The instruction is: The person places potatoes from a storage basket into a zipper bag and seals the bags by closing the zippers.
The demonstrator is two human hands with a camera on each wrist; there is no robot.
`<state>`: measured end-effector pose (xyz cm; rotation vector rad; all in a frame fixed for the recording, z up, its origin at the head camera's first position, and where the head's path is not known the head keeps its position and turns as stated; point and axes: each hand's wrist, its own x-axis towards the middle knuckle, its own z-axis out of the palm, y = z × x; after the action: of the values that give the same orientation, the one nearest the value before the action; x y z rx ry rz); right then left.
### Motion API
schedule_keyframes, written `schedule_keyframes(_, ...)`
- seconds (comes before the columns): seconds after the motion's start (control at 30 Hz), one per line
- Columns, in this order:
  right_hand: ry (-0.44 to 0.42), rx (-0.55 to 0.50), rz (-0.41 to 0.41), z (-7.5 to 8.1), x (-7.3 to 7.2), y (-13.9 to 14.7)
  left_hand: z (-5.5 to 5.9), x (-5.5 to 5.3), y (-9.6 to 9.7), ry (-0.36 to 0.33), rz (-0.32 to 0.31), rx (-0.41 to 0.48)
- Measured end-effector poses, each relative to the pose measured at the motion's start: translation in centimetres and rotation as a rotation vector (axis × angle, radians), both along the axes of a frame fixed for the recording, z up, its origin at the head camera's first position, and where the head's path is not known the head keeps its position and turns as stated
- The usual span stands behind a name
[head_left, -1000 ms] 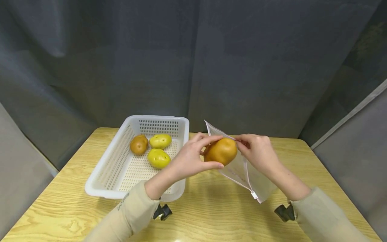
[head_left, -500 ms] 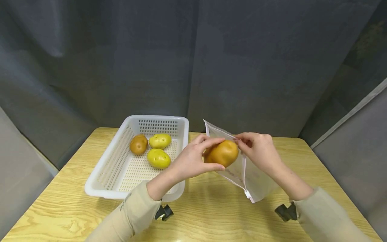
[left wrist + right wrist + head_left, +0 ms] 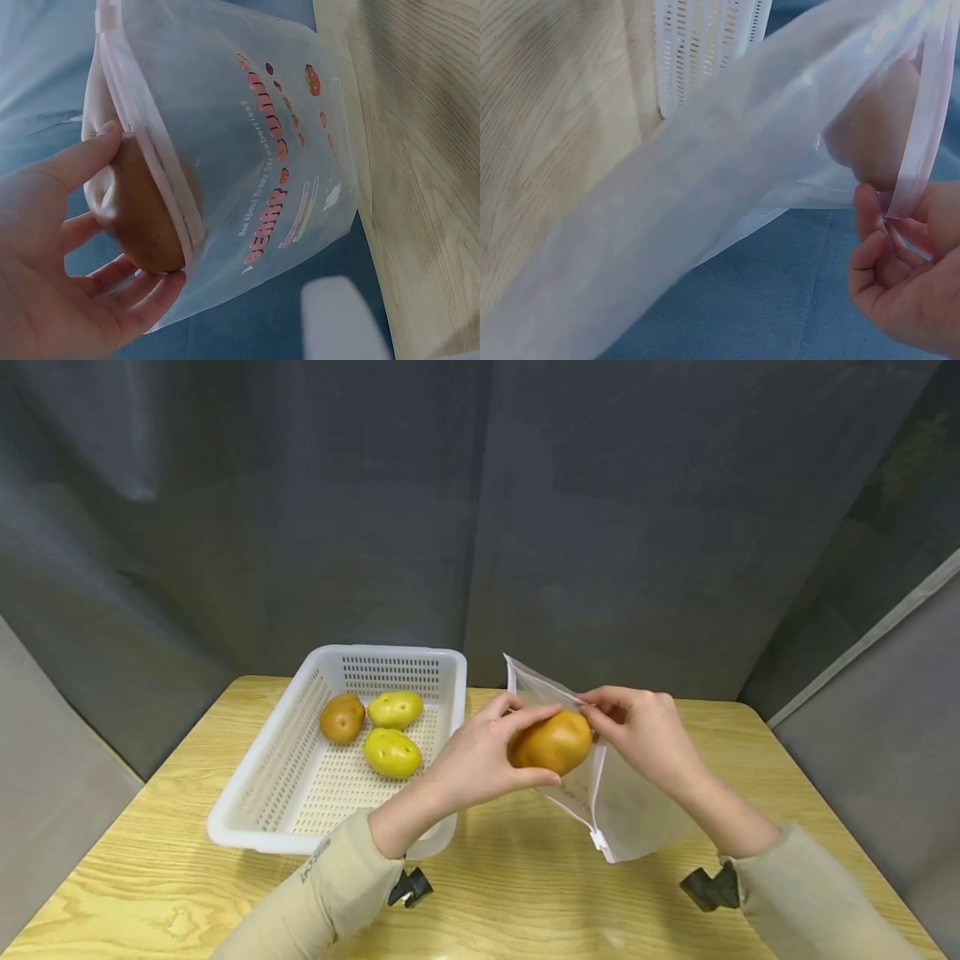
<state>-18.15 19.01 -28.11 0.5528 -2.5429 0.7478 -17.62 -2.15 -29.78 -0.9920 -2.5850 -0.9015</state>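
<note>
My left hand (image 3: 480, 752) grips a brown potato (image 3: 557, 743) between thumb and fingers, at the mouth of a clear zip bag (image 3: 637, 810). In the left wrist view the potato (image 3: 146, 210) is partly past the zip edge, and red lettering shows on the bag (image 3: 255, 150). My right hand (image 3: 648, 731) pinches the bag's rim beside the potato. In the right wrist view that hand (image 3: 911, 262) holds the edge, and the potato (image 3: 877, 124) shows through the plastic. A white slider (image 3: 598, 840) sits at the near end of the zip.
A white perforated basket (image 3: 251, 777) stands left on the wooden table (image 3: 517, 902). Inside lie a brown potato (image 3: 342, 718) and two yellow potatoes, one farther back (image 3: 395, 709) and one nearer (image 3: 392, 753). A dark curtain (image 3: 600, 527) hangs behind the table.
The slider end of the bag has swung left, and the potato has shifted slightly right and down toward the bag's mouth. Both hands keep their holds.
</note>
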Motion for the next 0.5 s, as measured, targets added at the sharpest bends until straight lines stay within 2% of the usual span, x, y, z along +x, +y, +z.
schedule_keyframes(0.27, -0.002, -0.016, 0.006, 0.16, 0.19, -0.10, -0.19, 0.18, 0.14, 0.049, -0.010, -0.028)
schedule_keyframes(0.5, 0.044, 0.008, 0.006, 0.29, 0.29, -0.25, 0.02, 0.19, 0.26, 0.124, -0.032, -0.063)
